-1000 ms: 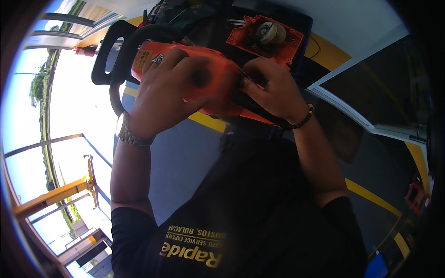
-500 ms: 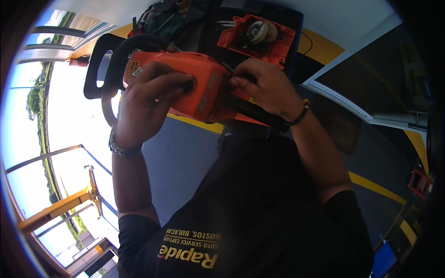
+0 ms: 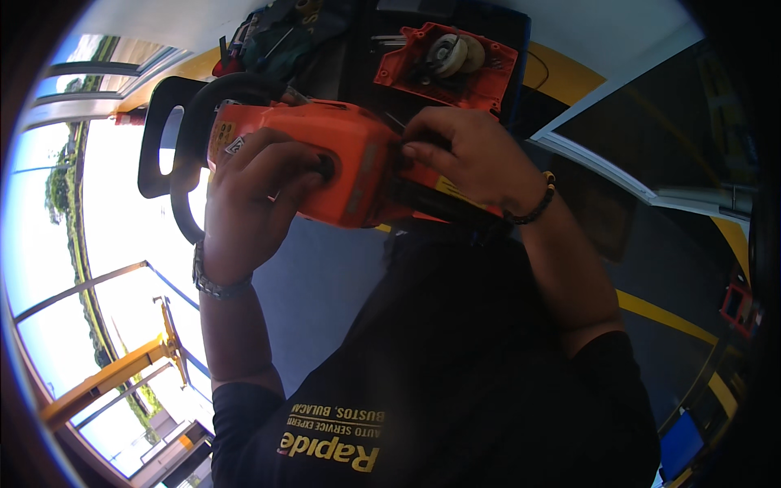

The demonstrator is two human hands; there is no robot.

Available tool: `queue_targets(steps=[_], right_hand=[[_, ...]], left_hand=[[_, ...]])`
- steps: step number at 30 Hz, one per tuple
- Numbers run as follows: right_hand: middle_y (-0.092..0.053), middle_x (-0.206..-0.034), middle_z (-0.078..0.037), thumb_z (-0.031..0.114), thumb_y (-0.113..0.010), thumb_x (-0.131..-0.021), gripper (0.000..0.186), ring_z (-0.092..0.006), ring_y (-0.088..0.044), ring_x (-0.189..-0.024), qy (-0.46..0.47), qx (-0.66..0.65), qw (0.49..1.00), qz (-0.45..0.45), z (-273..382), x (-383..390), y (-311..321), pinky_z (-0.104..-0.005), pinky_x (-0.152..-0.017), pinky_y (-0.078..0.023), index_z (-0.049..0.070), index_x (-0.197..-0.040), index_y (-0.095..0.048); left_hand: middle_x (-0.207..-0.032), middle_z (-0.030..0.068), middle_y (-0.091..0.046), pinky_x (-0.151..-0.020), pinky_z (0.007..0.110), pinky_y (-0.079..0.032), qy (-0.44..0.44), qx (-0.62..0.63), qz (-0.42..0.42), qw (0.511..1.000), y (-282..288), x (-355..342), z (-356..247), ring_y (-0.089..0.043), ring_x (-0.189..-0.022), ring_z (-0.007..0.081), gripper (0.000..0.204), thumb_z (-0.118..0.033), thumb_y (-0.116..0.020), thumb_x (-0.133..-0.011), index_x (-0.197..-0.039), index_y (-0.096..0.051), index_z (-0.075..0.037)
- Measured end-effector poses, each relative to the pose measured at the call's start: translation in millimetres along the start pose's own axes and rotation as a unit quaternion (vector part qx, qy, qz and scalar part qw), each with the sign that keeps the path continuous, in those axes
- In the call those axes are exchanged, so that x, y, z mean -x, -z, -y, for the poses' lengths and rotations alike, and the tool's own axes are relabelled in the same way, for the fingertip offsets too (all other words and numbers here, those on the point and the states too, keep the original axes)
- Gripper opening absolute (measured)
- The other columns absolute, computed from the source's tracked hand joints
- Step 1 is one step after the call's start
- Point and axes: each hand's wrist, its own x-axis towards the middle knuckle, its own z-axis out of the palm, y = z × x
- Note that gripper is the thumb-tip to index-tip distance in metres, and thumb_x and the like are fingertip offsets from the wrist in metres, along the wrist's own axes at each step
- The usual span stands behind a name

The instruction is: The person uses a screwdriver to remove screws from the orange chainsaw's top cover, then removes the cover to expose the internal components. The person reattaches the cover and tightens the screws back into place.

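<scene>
An orange chainsaw point(image 3: 358, 175) lies across in front of me, its black front hand guard point(image 3: 154, 138) and loop handle point(image 3: 185, 175) at the left. My left hand point(image 3: 252, 183) rests over the top cover. Its thumb and fingers close on a black knob point(image 3: 326, 167) in a round recess of that cover. At the right end of the body my right hand point(image 3: 480, 154) is closed in a pinch by the cover's edge; what lies between its fingertips is hidden. A black rear handle point(image 3: 435, 198) passes below this hand. A thin rod point(image 3: 394, 119) shows beside its fingertips.
Beyond the saw, an orange housing point(image 3: 394, 69) with a pale pulley-like wheel point(image 3: 446, 55) sits on a dark work surface. Dark green cloth point(image 3: 297, 49) lies at the back left. A glass door point(image 3: 643, 122) stands at right, and a yellow lift arm point(image 3: 114, 382) at lower left.
The chainsaw has shifted slightly toward me, mostly at its left end, and both hands have gone with it. Their grips look the same.
</scene>
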Motion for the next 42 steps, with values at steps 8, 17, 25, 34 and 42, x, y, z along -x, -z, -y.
queue_targets(steps=[8,17,25,34,42], right_hand=[[-0.072,-0.098,-0.012,0.027,-0.069,-0.096,0.026,-0.0304,-0.070,-0.093,-0.003,0.063,0.998,0.017,2,-10,2,-0.0401,-0.082,-0.054,0.004,-0.108,-0.069],[-0.068,-0.094,-0.012,0.021,-0.070,-0.090,0.023,-0.0283,-0.068,-0.084,0.053,0.032,0.997,-0.043,2,-3,-12,-0.0379,-0.076,-0.054,0.001,-0.102,-0.069],[-0.066,-0.086,-0.010,0.019,-0.071,-0.085,0.020,-0.0265,-0.065,-0.076,0.064,0.044,0.995,-0.054,3,-3,-13,-0.0365,-0.069,-0.052,0.004,-0.098,-0.070],[-0.070,-0.092,-0.008,0.033,-0.078,-0.090,0.033,-0.0196,-0.067,-0.080,0.005,-0.013,1.000,-0.004,-12,4,0,-0.0334,-0.073,-0.052,0.004,-0.104,-0.069],[-0.067,-0.090,-0.008,0.035,-0.079,-0.089,0.036,-0.0230,-0.066,-0.083,-0.025,0.097,0.995,0.023,-3,-11,10,-0.0346,-0.076,-0.052,0.004,-0.103,-0.068]], left_hand=[[-0.094,0.0056,-0.068,-0.073,0.034,-0.058,-0.015,-0.014,0.018,1.000,4,-4,1,-0.072,-0.085,0.0216,0.019,-0.004,-0.076,-0.084,-0.103,-0.073,-0.007],[-0.096,0.0072,-0.068,-0.072,0.034,-0.058,0.013,0.014,0.041,0.999,6,-5,-5,-0.073,-0.085,0.0220,0.019,-0.002,-0.073,-0.086,-0.105,-0.072,-0.005],[-0.098,0.0074,-0.068,-0.074,0.032,-0.057,0.037,0.003,0.058,0.998,7,-7,-10,-0.072,-0.084,0.0207,0.022,-0.003,-0.072,-0.088,-0.110,-0.070,-0.005],[-0.102,0.0080,-0.069,-0.078,0.031,-0.059,0.045,0.028,0.085,0.995,15,-4,-3,-0.074,-0.090,0.0204,0.027,-0.002,-0.072,-0.087,-0.113,-0.069,-0.004],[-0.105,0.0095,-0.068,-0.083,0.034,-0.059,0.024,0.038,0.070,0.997,13,-3,-3,-0.073,-0.096,0.0234,0.039,-0.008,-0.081,-0.080,-0.116,-0.068,-0.003]])
